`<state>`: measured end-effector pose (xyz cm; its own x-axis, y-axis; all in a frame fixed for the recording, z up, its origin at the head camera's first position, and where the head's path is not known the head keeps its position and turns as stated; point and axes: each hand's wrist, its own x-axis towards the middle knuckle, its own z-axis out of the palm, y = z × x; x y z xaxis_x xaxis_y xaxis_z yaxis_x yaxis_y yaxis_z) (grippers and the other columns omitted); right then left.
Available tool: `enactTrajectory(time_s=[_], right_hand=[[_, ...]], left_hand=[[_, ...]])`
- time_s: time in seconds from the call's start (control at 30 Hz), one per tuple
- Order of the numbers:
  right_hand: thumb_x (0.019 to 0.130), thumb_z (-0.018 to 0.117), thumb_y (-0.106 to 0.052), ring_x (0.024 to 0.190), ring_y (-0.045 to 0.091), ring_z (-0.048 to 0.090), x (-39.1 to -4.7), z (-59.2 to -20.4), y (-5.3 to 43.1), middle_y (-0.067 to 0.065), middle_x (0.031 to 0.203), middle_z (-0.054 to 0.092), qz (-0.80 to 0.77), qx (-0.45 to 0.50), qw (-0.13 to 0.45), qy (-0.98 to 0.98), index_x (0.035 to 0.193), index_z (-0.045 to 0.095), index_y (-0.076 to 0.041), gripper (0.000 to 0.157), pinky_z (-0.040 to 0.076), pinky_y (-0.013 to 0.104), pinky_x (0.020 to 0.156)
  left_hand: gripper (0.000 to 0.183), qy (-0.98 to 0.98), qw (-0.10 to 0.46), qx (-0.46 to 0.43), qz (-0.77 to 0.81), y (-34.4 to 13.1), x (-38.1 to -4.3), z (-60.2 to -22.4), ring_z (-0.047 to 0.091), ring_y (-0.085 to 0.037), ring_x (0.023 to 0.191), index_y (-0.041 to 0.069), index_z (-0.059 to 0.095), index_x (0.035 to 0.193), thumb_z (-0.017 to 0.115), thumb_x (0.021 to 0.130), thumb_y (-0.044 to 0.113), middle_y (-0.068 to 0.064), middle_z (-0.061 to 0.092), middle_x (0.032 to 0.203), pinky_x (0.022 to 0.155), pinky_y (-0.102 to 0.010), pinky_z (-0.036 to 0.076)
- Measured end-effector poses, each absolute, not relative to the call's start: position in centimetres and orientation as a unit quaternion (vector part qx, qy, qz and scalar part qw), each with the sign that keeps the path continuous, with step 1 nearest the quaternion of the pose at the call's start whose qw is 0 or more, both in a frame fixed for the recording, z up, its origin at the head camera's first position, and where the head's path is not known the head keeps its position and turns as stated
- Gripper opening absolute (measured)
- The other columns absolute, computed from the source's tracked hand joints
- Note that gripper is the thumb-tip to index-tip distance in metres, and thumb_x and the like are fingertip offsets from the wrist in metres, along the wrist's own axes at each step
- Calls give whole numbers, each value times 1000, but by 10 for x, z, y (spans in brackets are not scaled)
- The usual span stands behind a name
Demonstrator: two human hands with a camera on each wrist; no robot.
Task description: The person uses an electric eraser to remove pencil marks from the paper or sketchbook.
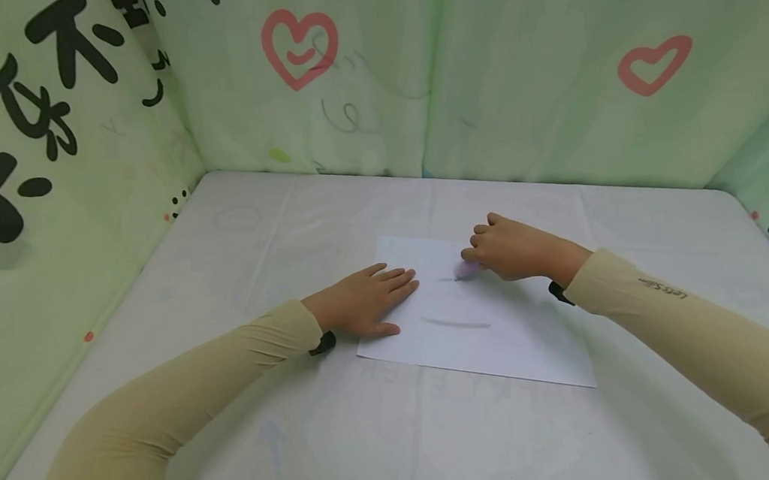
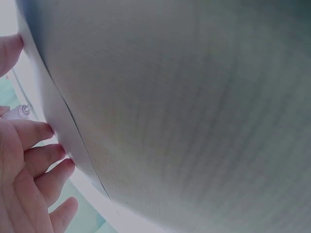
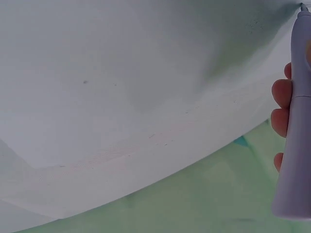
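Observation:
A white sheet of paper point(image 1: 522, 357) lies on the table. My left hand point(image 1: 370, 300) rests with fingers spread on the sheet's left side; in the left wrist view its fingertips point(image 2: 59, 151) show along the paper edge. A thick lavender pen point(image 3: 296, 150) with a narrow dark tip is gripped in my right hand point(image 1: 514, 248), fingers curled round its body. The pen tip meets the upper middle of the paper, at the end of a short faint grey line point(image 1: 446, 279). Lower on the sheet runs a longer grey stroke point(image 1: 455, 324).
A white cloth covers the table point(image 1: 319, 441), with faint creases and marks. Pale green curtains point(image 1: 525, 131) stand along the back and both sides, printed with red hearts point(image 1: 300, 49) and black characters point(image 1: 74, 42). Dark bands point(image 1: 323, 343) show at both wrists.

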<state>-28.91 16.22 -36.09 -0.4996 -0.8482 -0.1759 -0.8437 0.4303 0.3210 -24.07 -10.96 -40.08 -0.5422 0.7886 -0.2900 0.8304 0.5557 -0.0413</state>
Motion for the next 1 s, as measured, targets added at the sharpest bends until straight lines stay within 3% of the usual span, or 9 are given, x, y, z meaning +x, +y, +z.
enactTrajectory(time_s=[0.6, 1.0], right_hand=[[81, 71, -10, 72, 19, 51, -287, -362, 164, 3, 74, 60, -173, 497, 26, -850, 86, 60, -12, 12, 35, 32, 65], [83, 70, -12, 78, 21, 55, -288, -365, 166, 4, 81, 64, -129, 510, 49, -849, 94, 61, -10, 15, 40, 34, 68]], left_hand=[[74, 873, 123, 463, -89, -111, -240, -400, 18, -20, 146, 9, 16, 151, 42, 95, 51, -6, 16, 159, 120, -40, 13], [74, 873, 119, 465, -89, -111, -239, -400, 19, -20, 146, 10, 17, 151, 41, 95, 52, -6, 17, 158, 120, -40, 14]])
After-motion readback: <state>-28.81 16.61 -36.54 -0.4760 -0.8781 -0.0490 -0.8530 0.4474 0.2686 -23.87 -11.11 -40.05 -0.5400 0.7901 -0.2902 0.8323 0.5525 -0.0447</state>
